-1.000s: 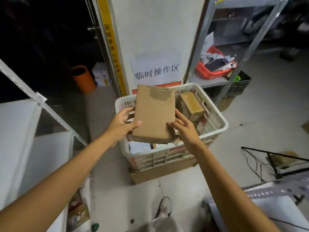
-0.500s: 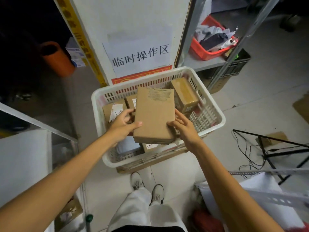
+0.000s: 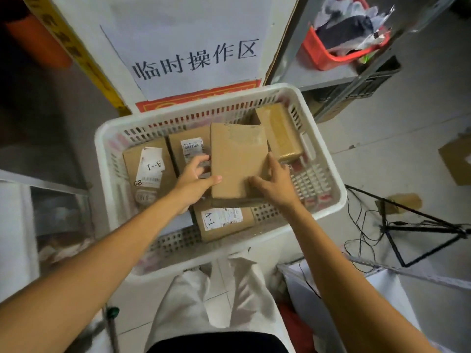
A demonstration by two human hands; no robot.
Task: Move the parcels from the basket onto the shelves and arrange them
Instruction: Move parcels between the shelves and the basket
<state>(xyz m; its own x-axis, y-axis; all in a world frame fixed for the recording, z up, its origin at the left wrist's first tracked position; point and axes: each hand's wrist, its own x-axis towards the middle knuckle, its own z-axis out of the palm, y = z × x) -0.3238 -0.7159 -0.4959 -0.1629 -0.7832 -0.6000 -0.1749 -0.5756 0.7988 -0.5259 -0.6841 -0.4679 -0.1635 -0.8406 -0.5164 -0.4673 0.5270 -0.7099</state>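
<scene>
A white slatted plastic basket (image 3: 109, 159) stands on the floor in front of me with several brown cardboard parcels inside. I hold one plain flat parcel (image 3: 237, 159) over the basket's middle. My left hand (image 3: 196, 179) grips its left edge, thumb on top. My right hand (image 3: 274, 179) grips its right lower corner. Below it lies a parcel labelled A-1 (image 3: 224, 221). Another A-1 parcel (image 3: 146, 169) sits at the left, a labelled one (image 3: 190, 146) behind my left hand, and a taped one (image 3: 279, 133) at the right.
A white pillar with a paper sign (image 3: 193, 54) rises behind the basket. A metal shelf (image 3: 321, 75) at the right carries a red bin (image 3: 328, 54). A black wire stand and cables (image 3: 407, 225) lie on the floor at the right. White shelf boards (image 3: 15, 225) stand at the left.
The view has tilted down and closer to the basket. The held parcel has sunk lower into the basket, and my right hand has shifted onto its lower right corner.
</scene>
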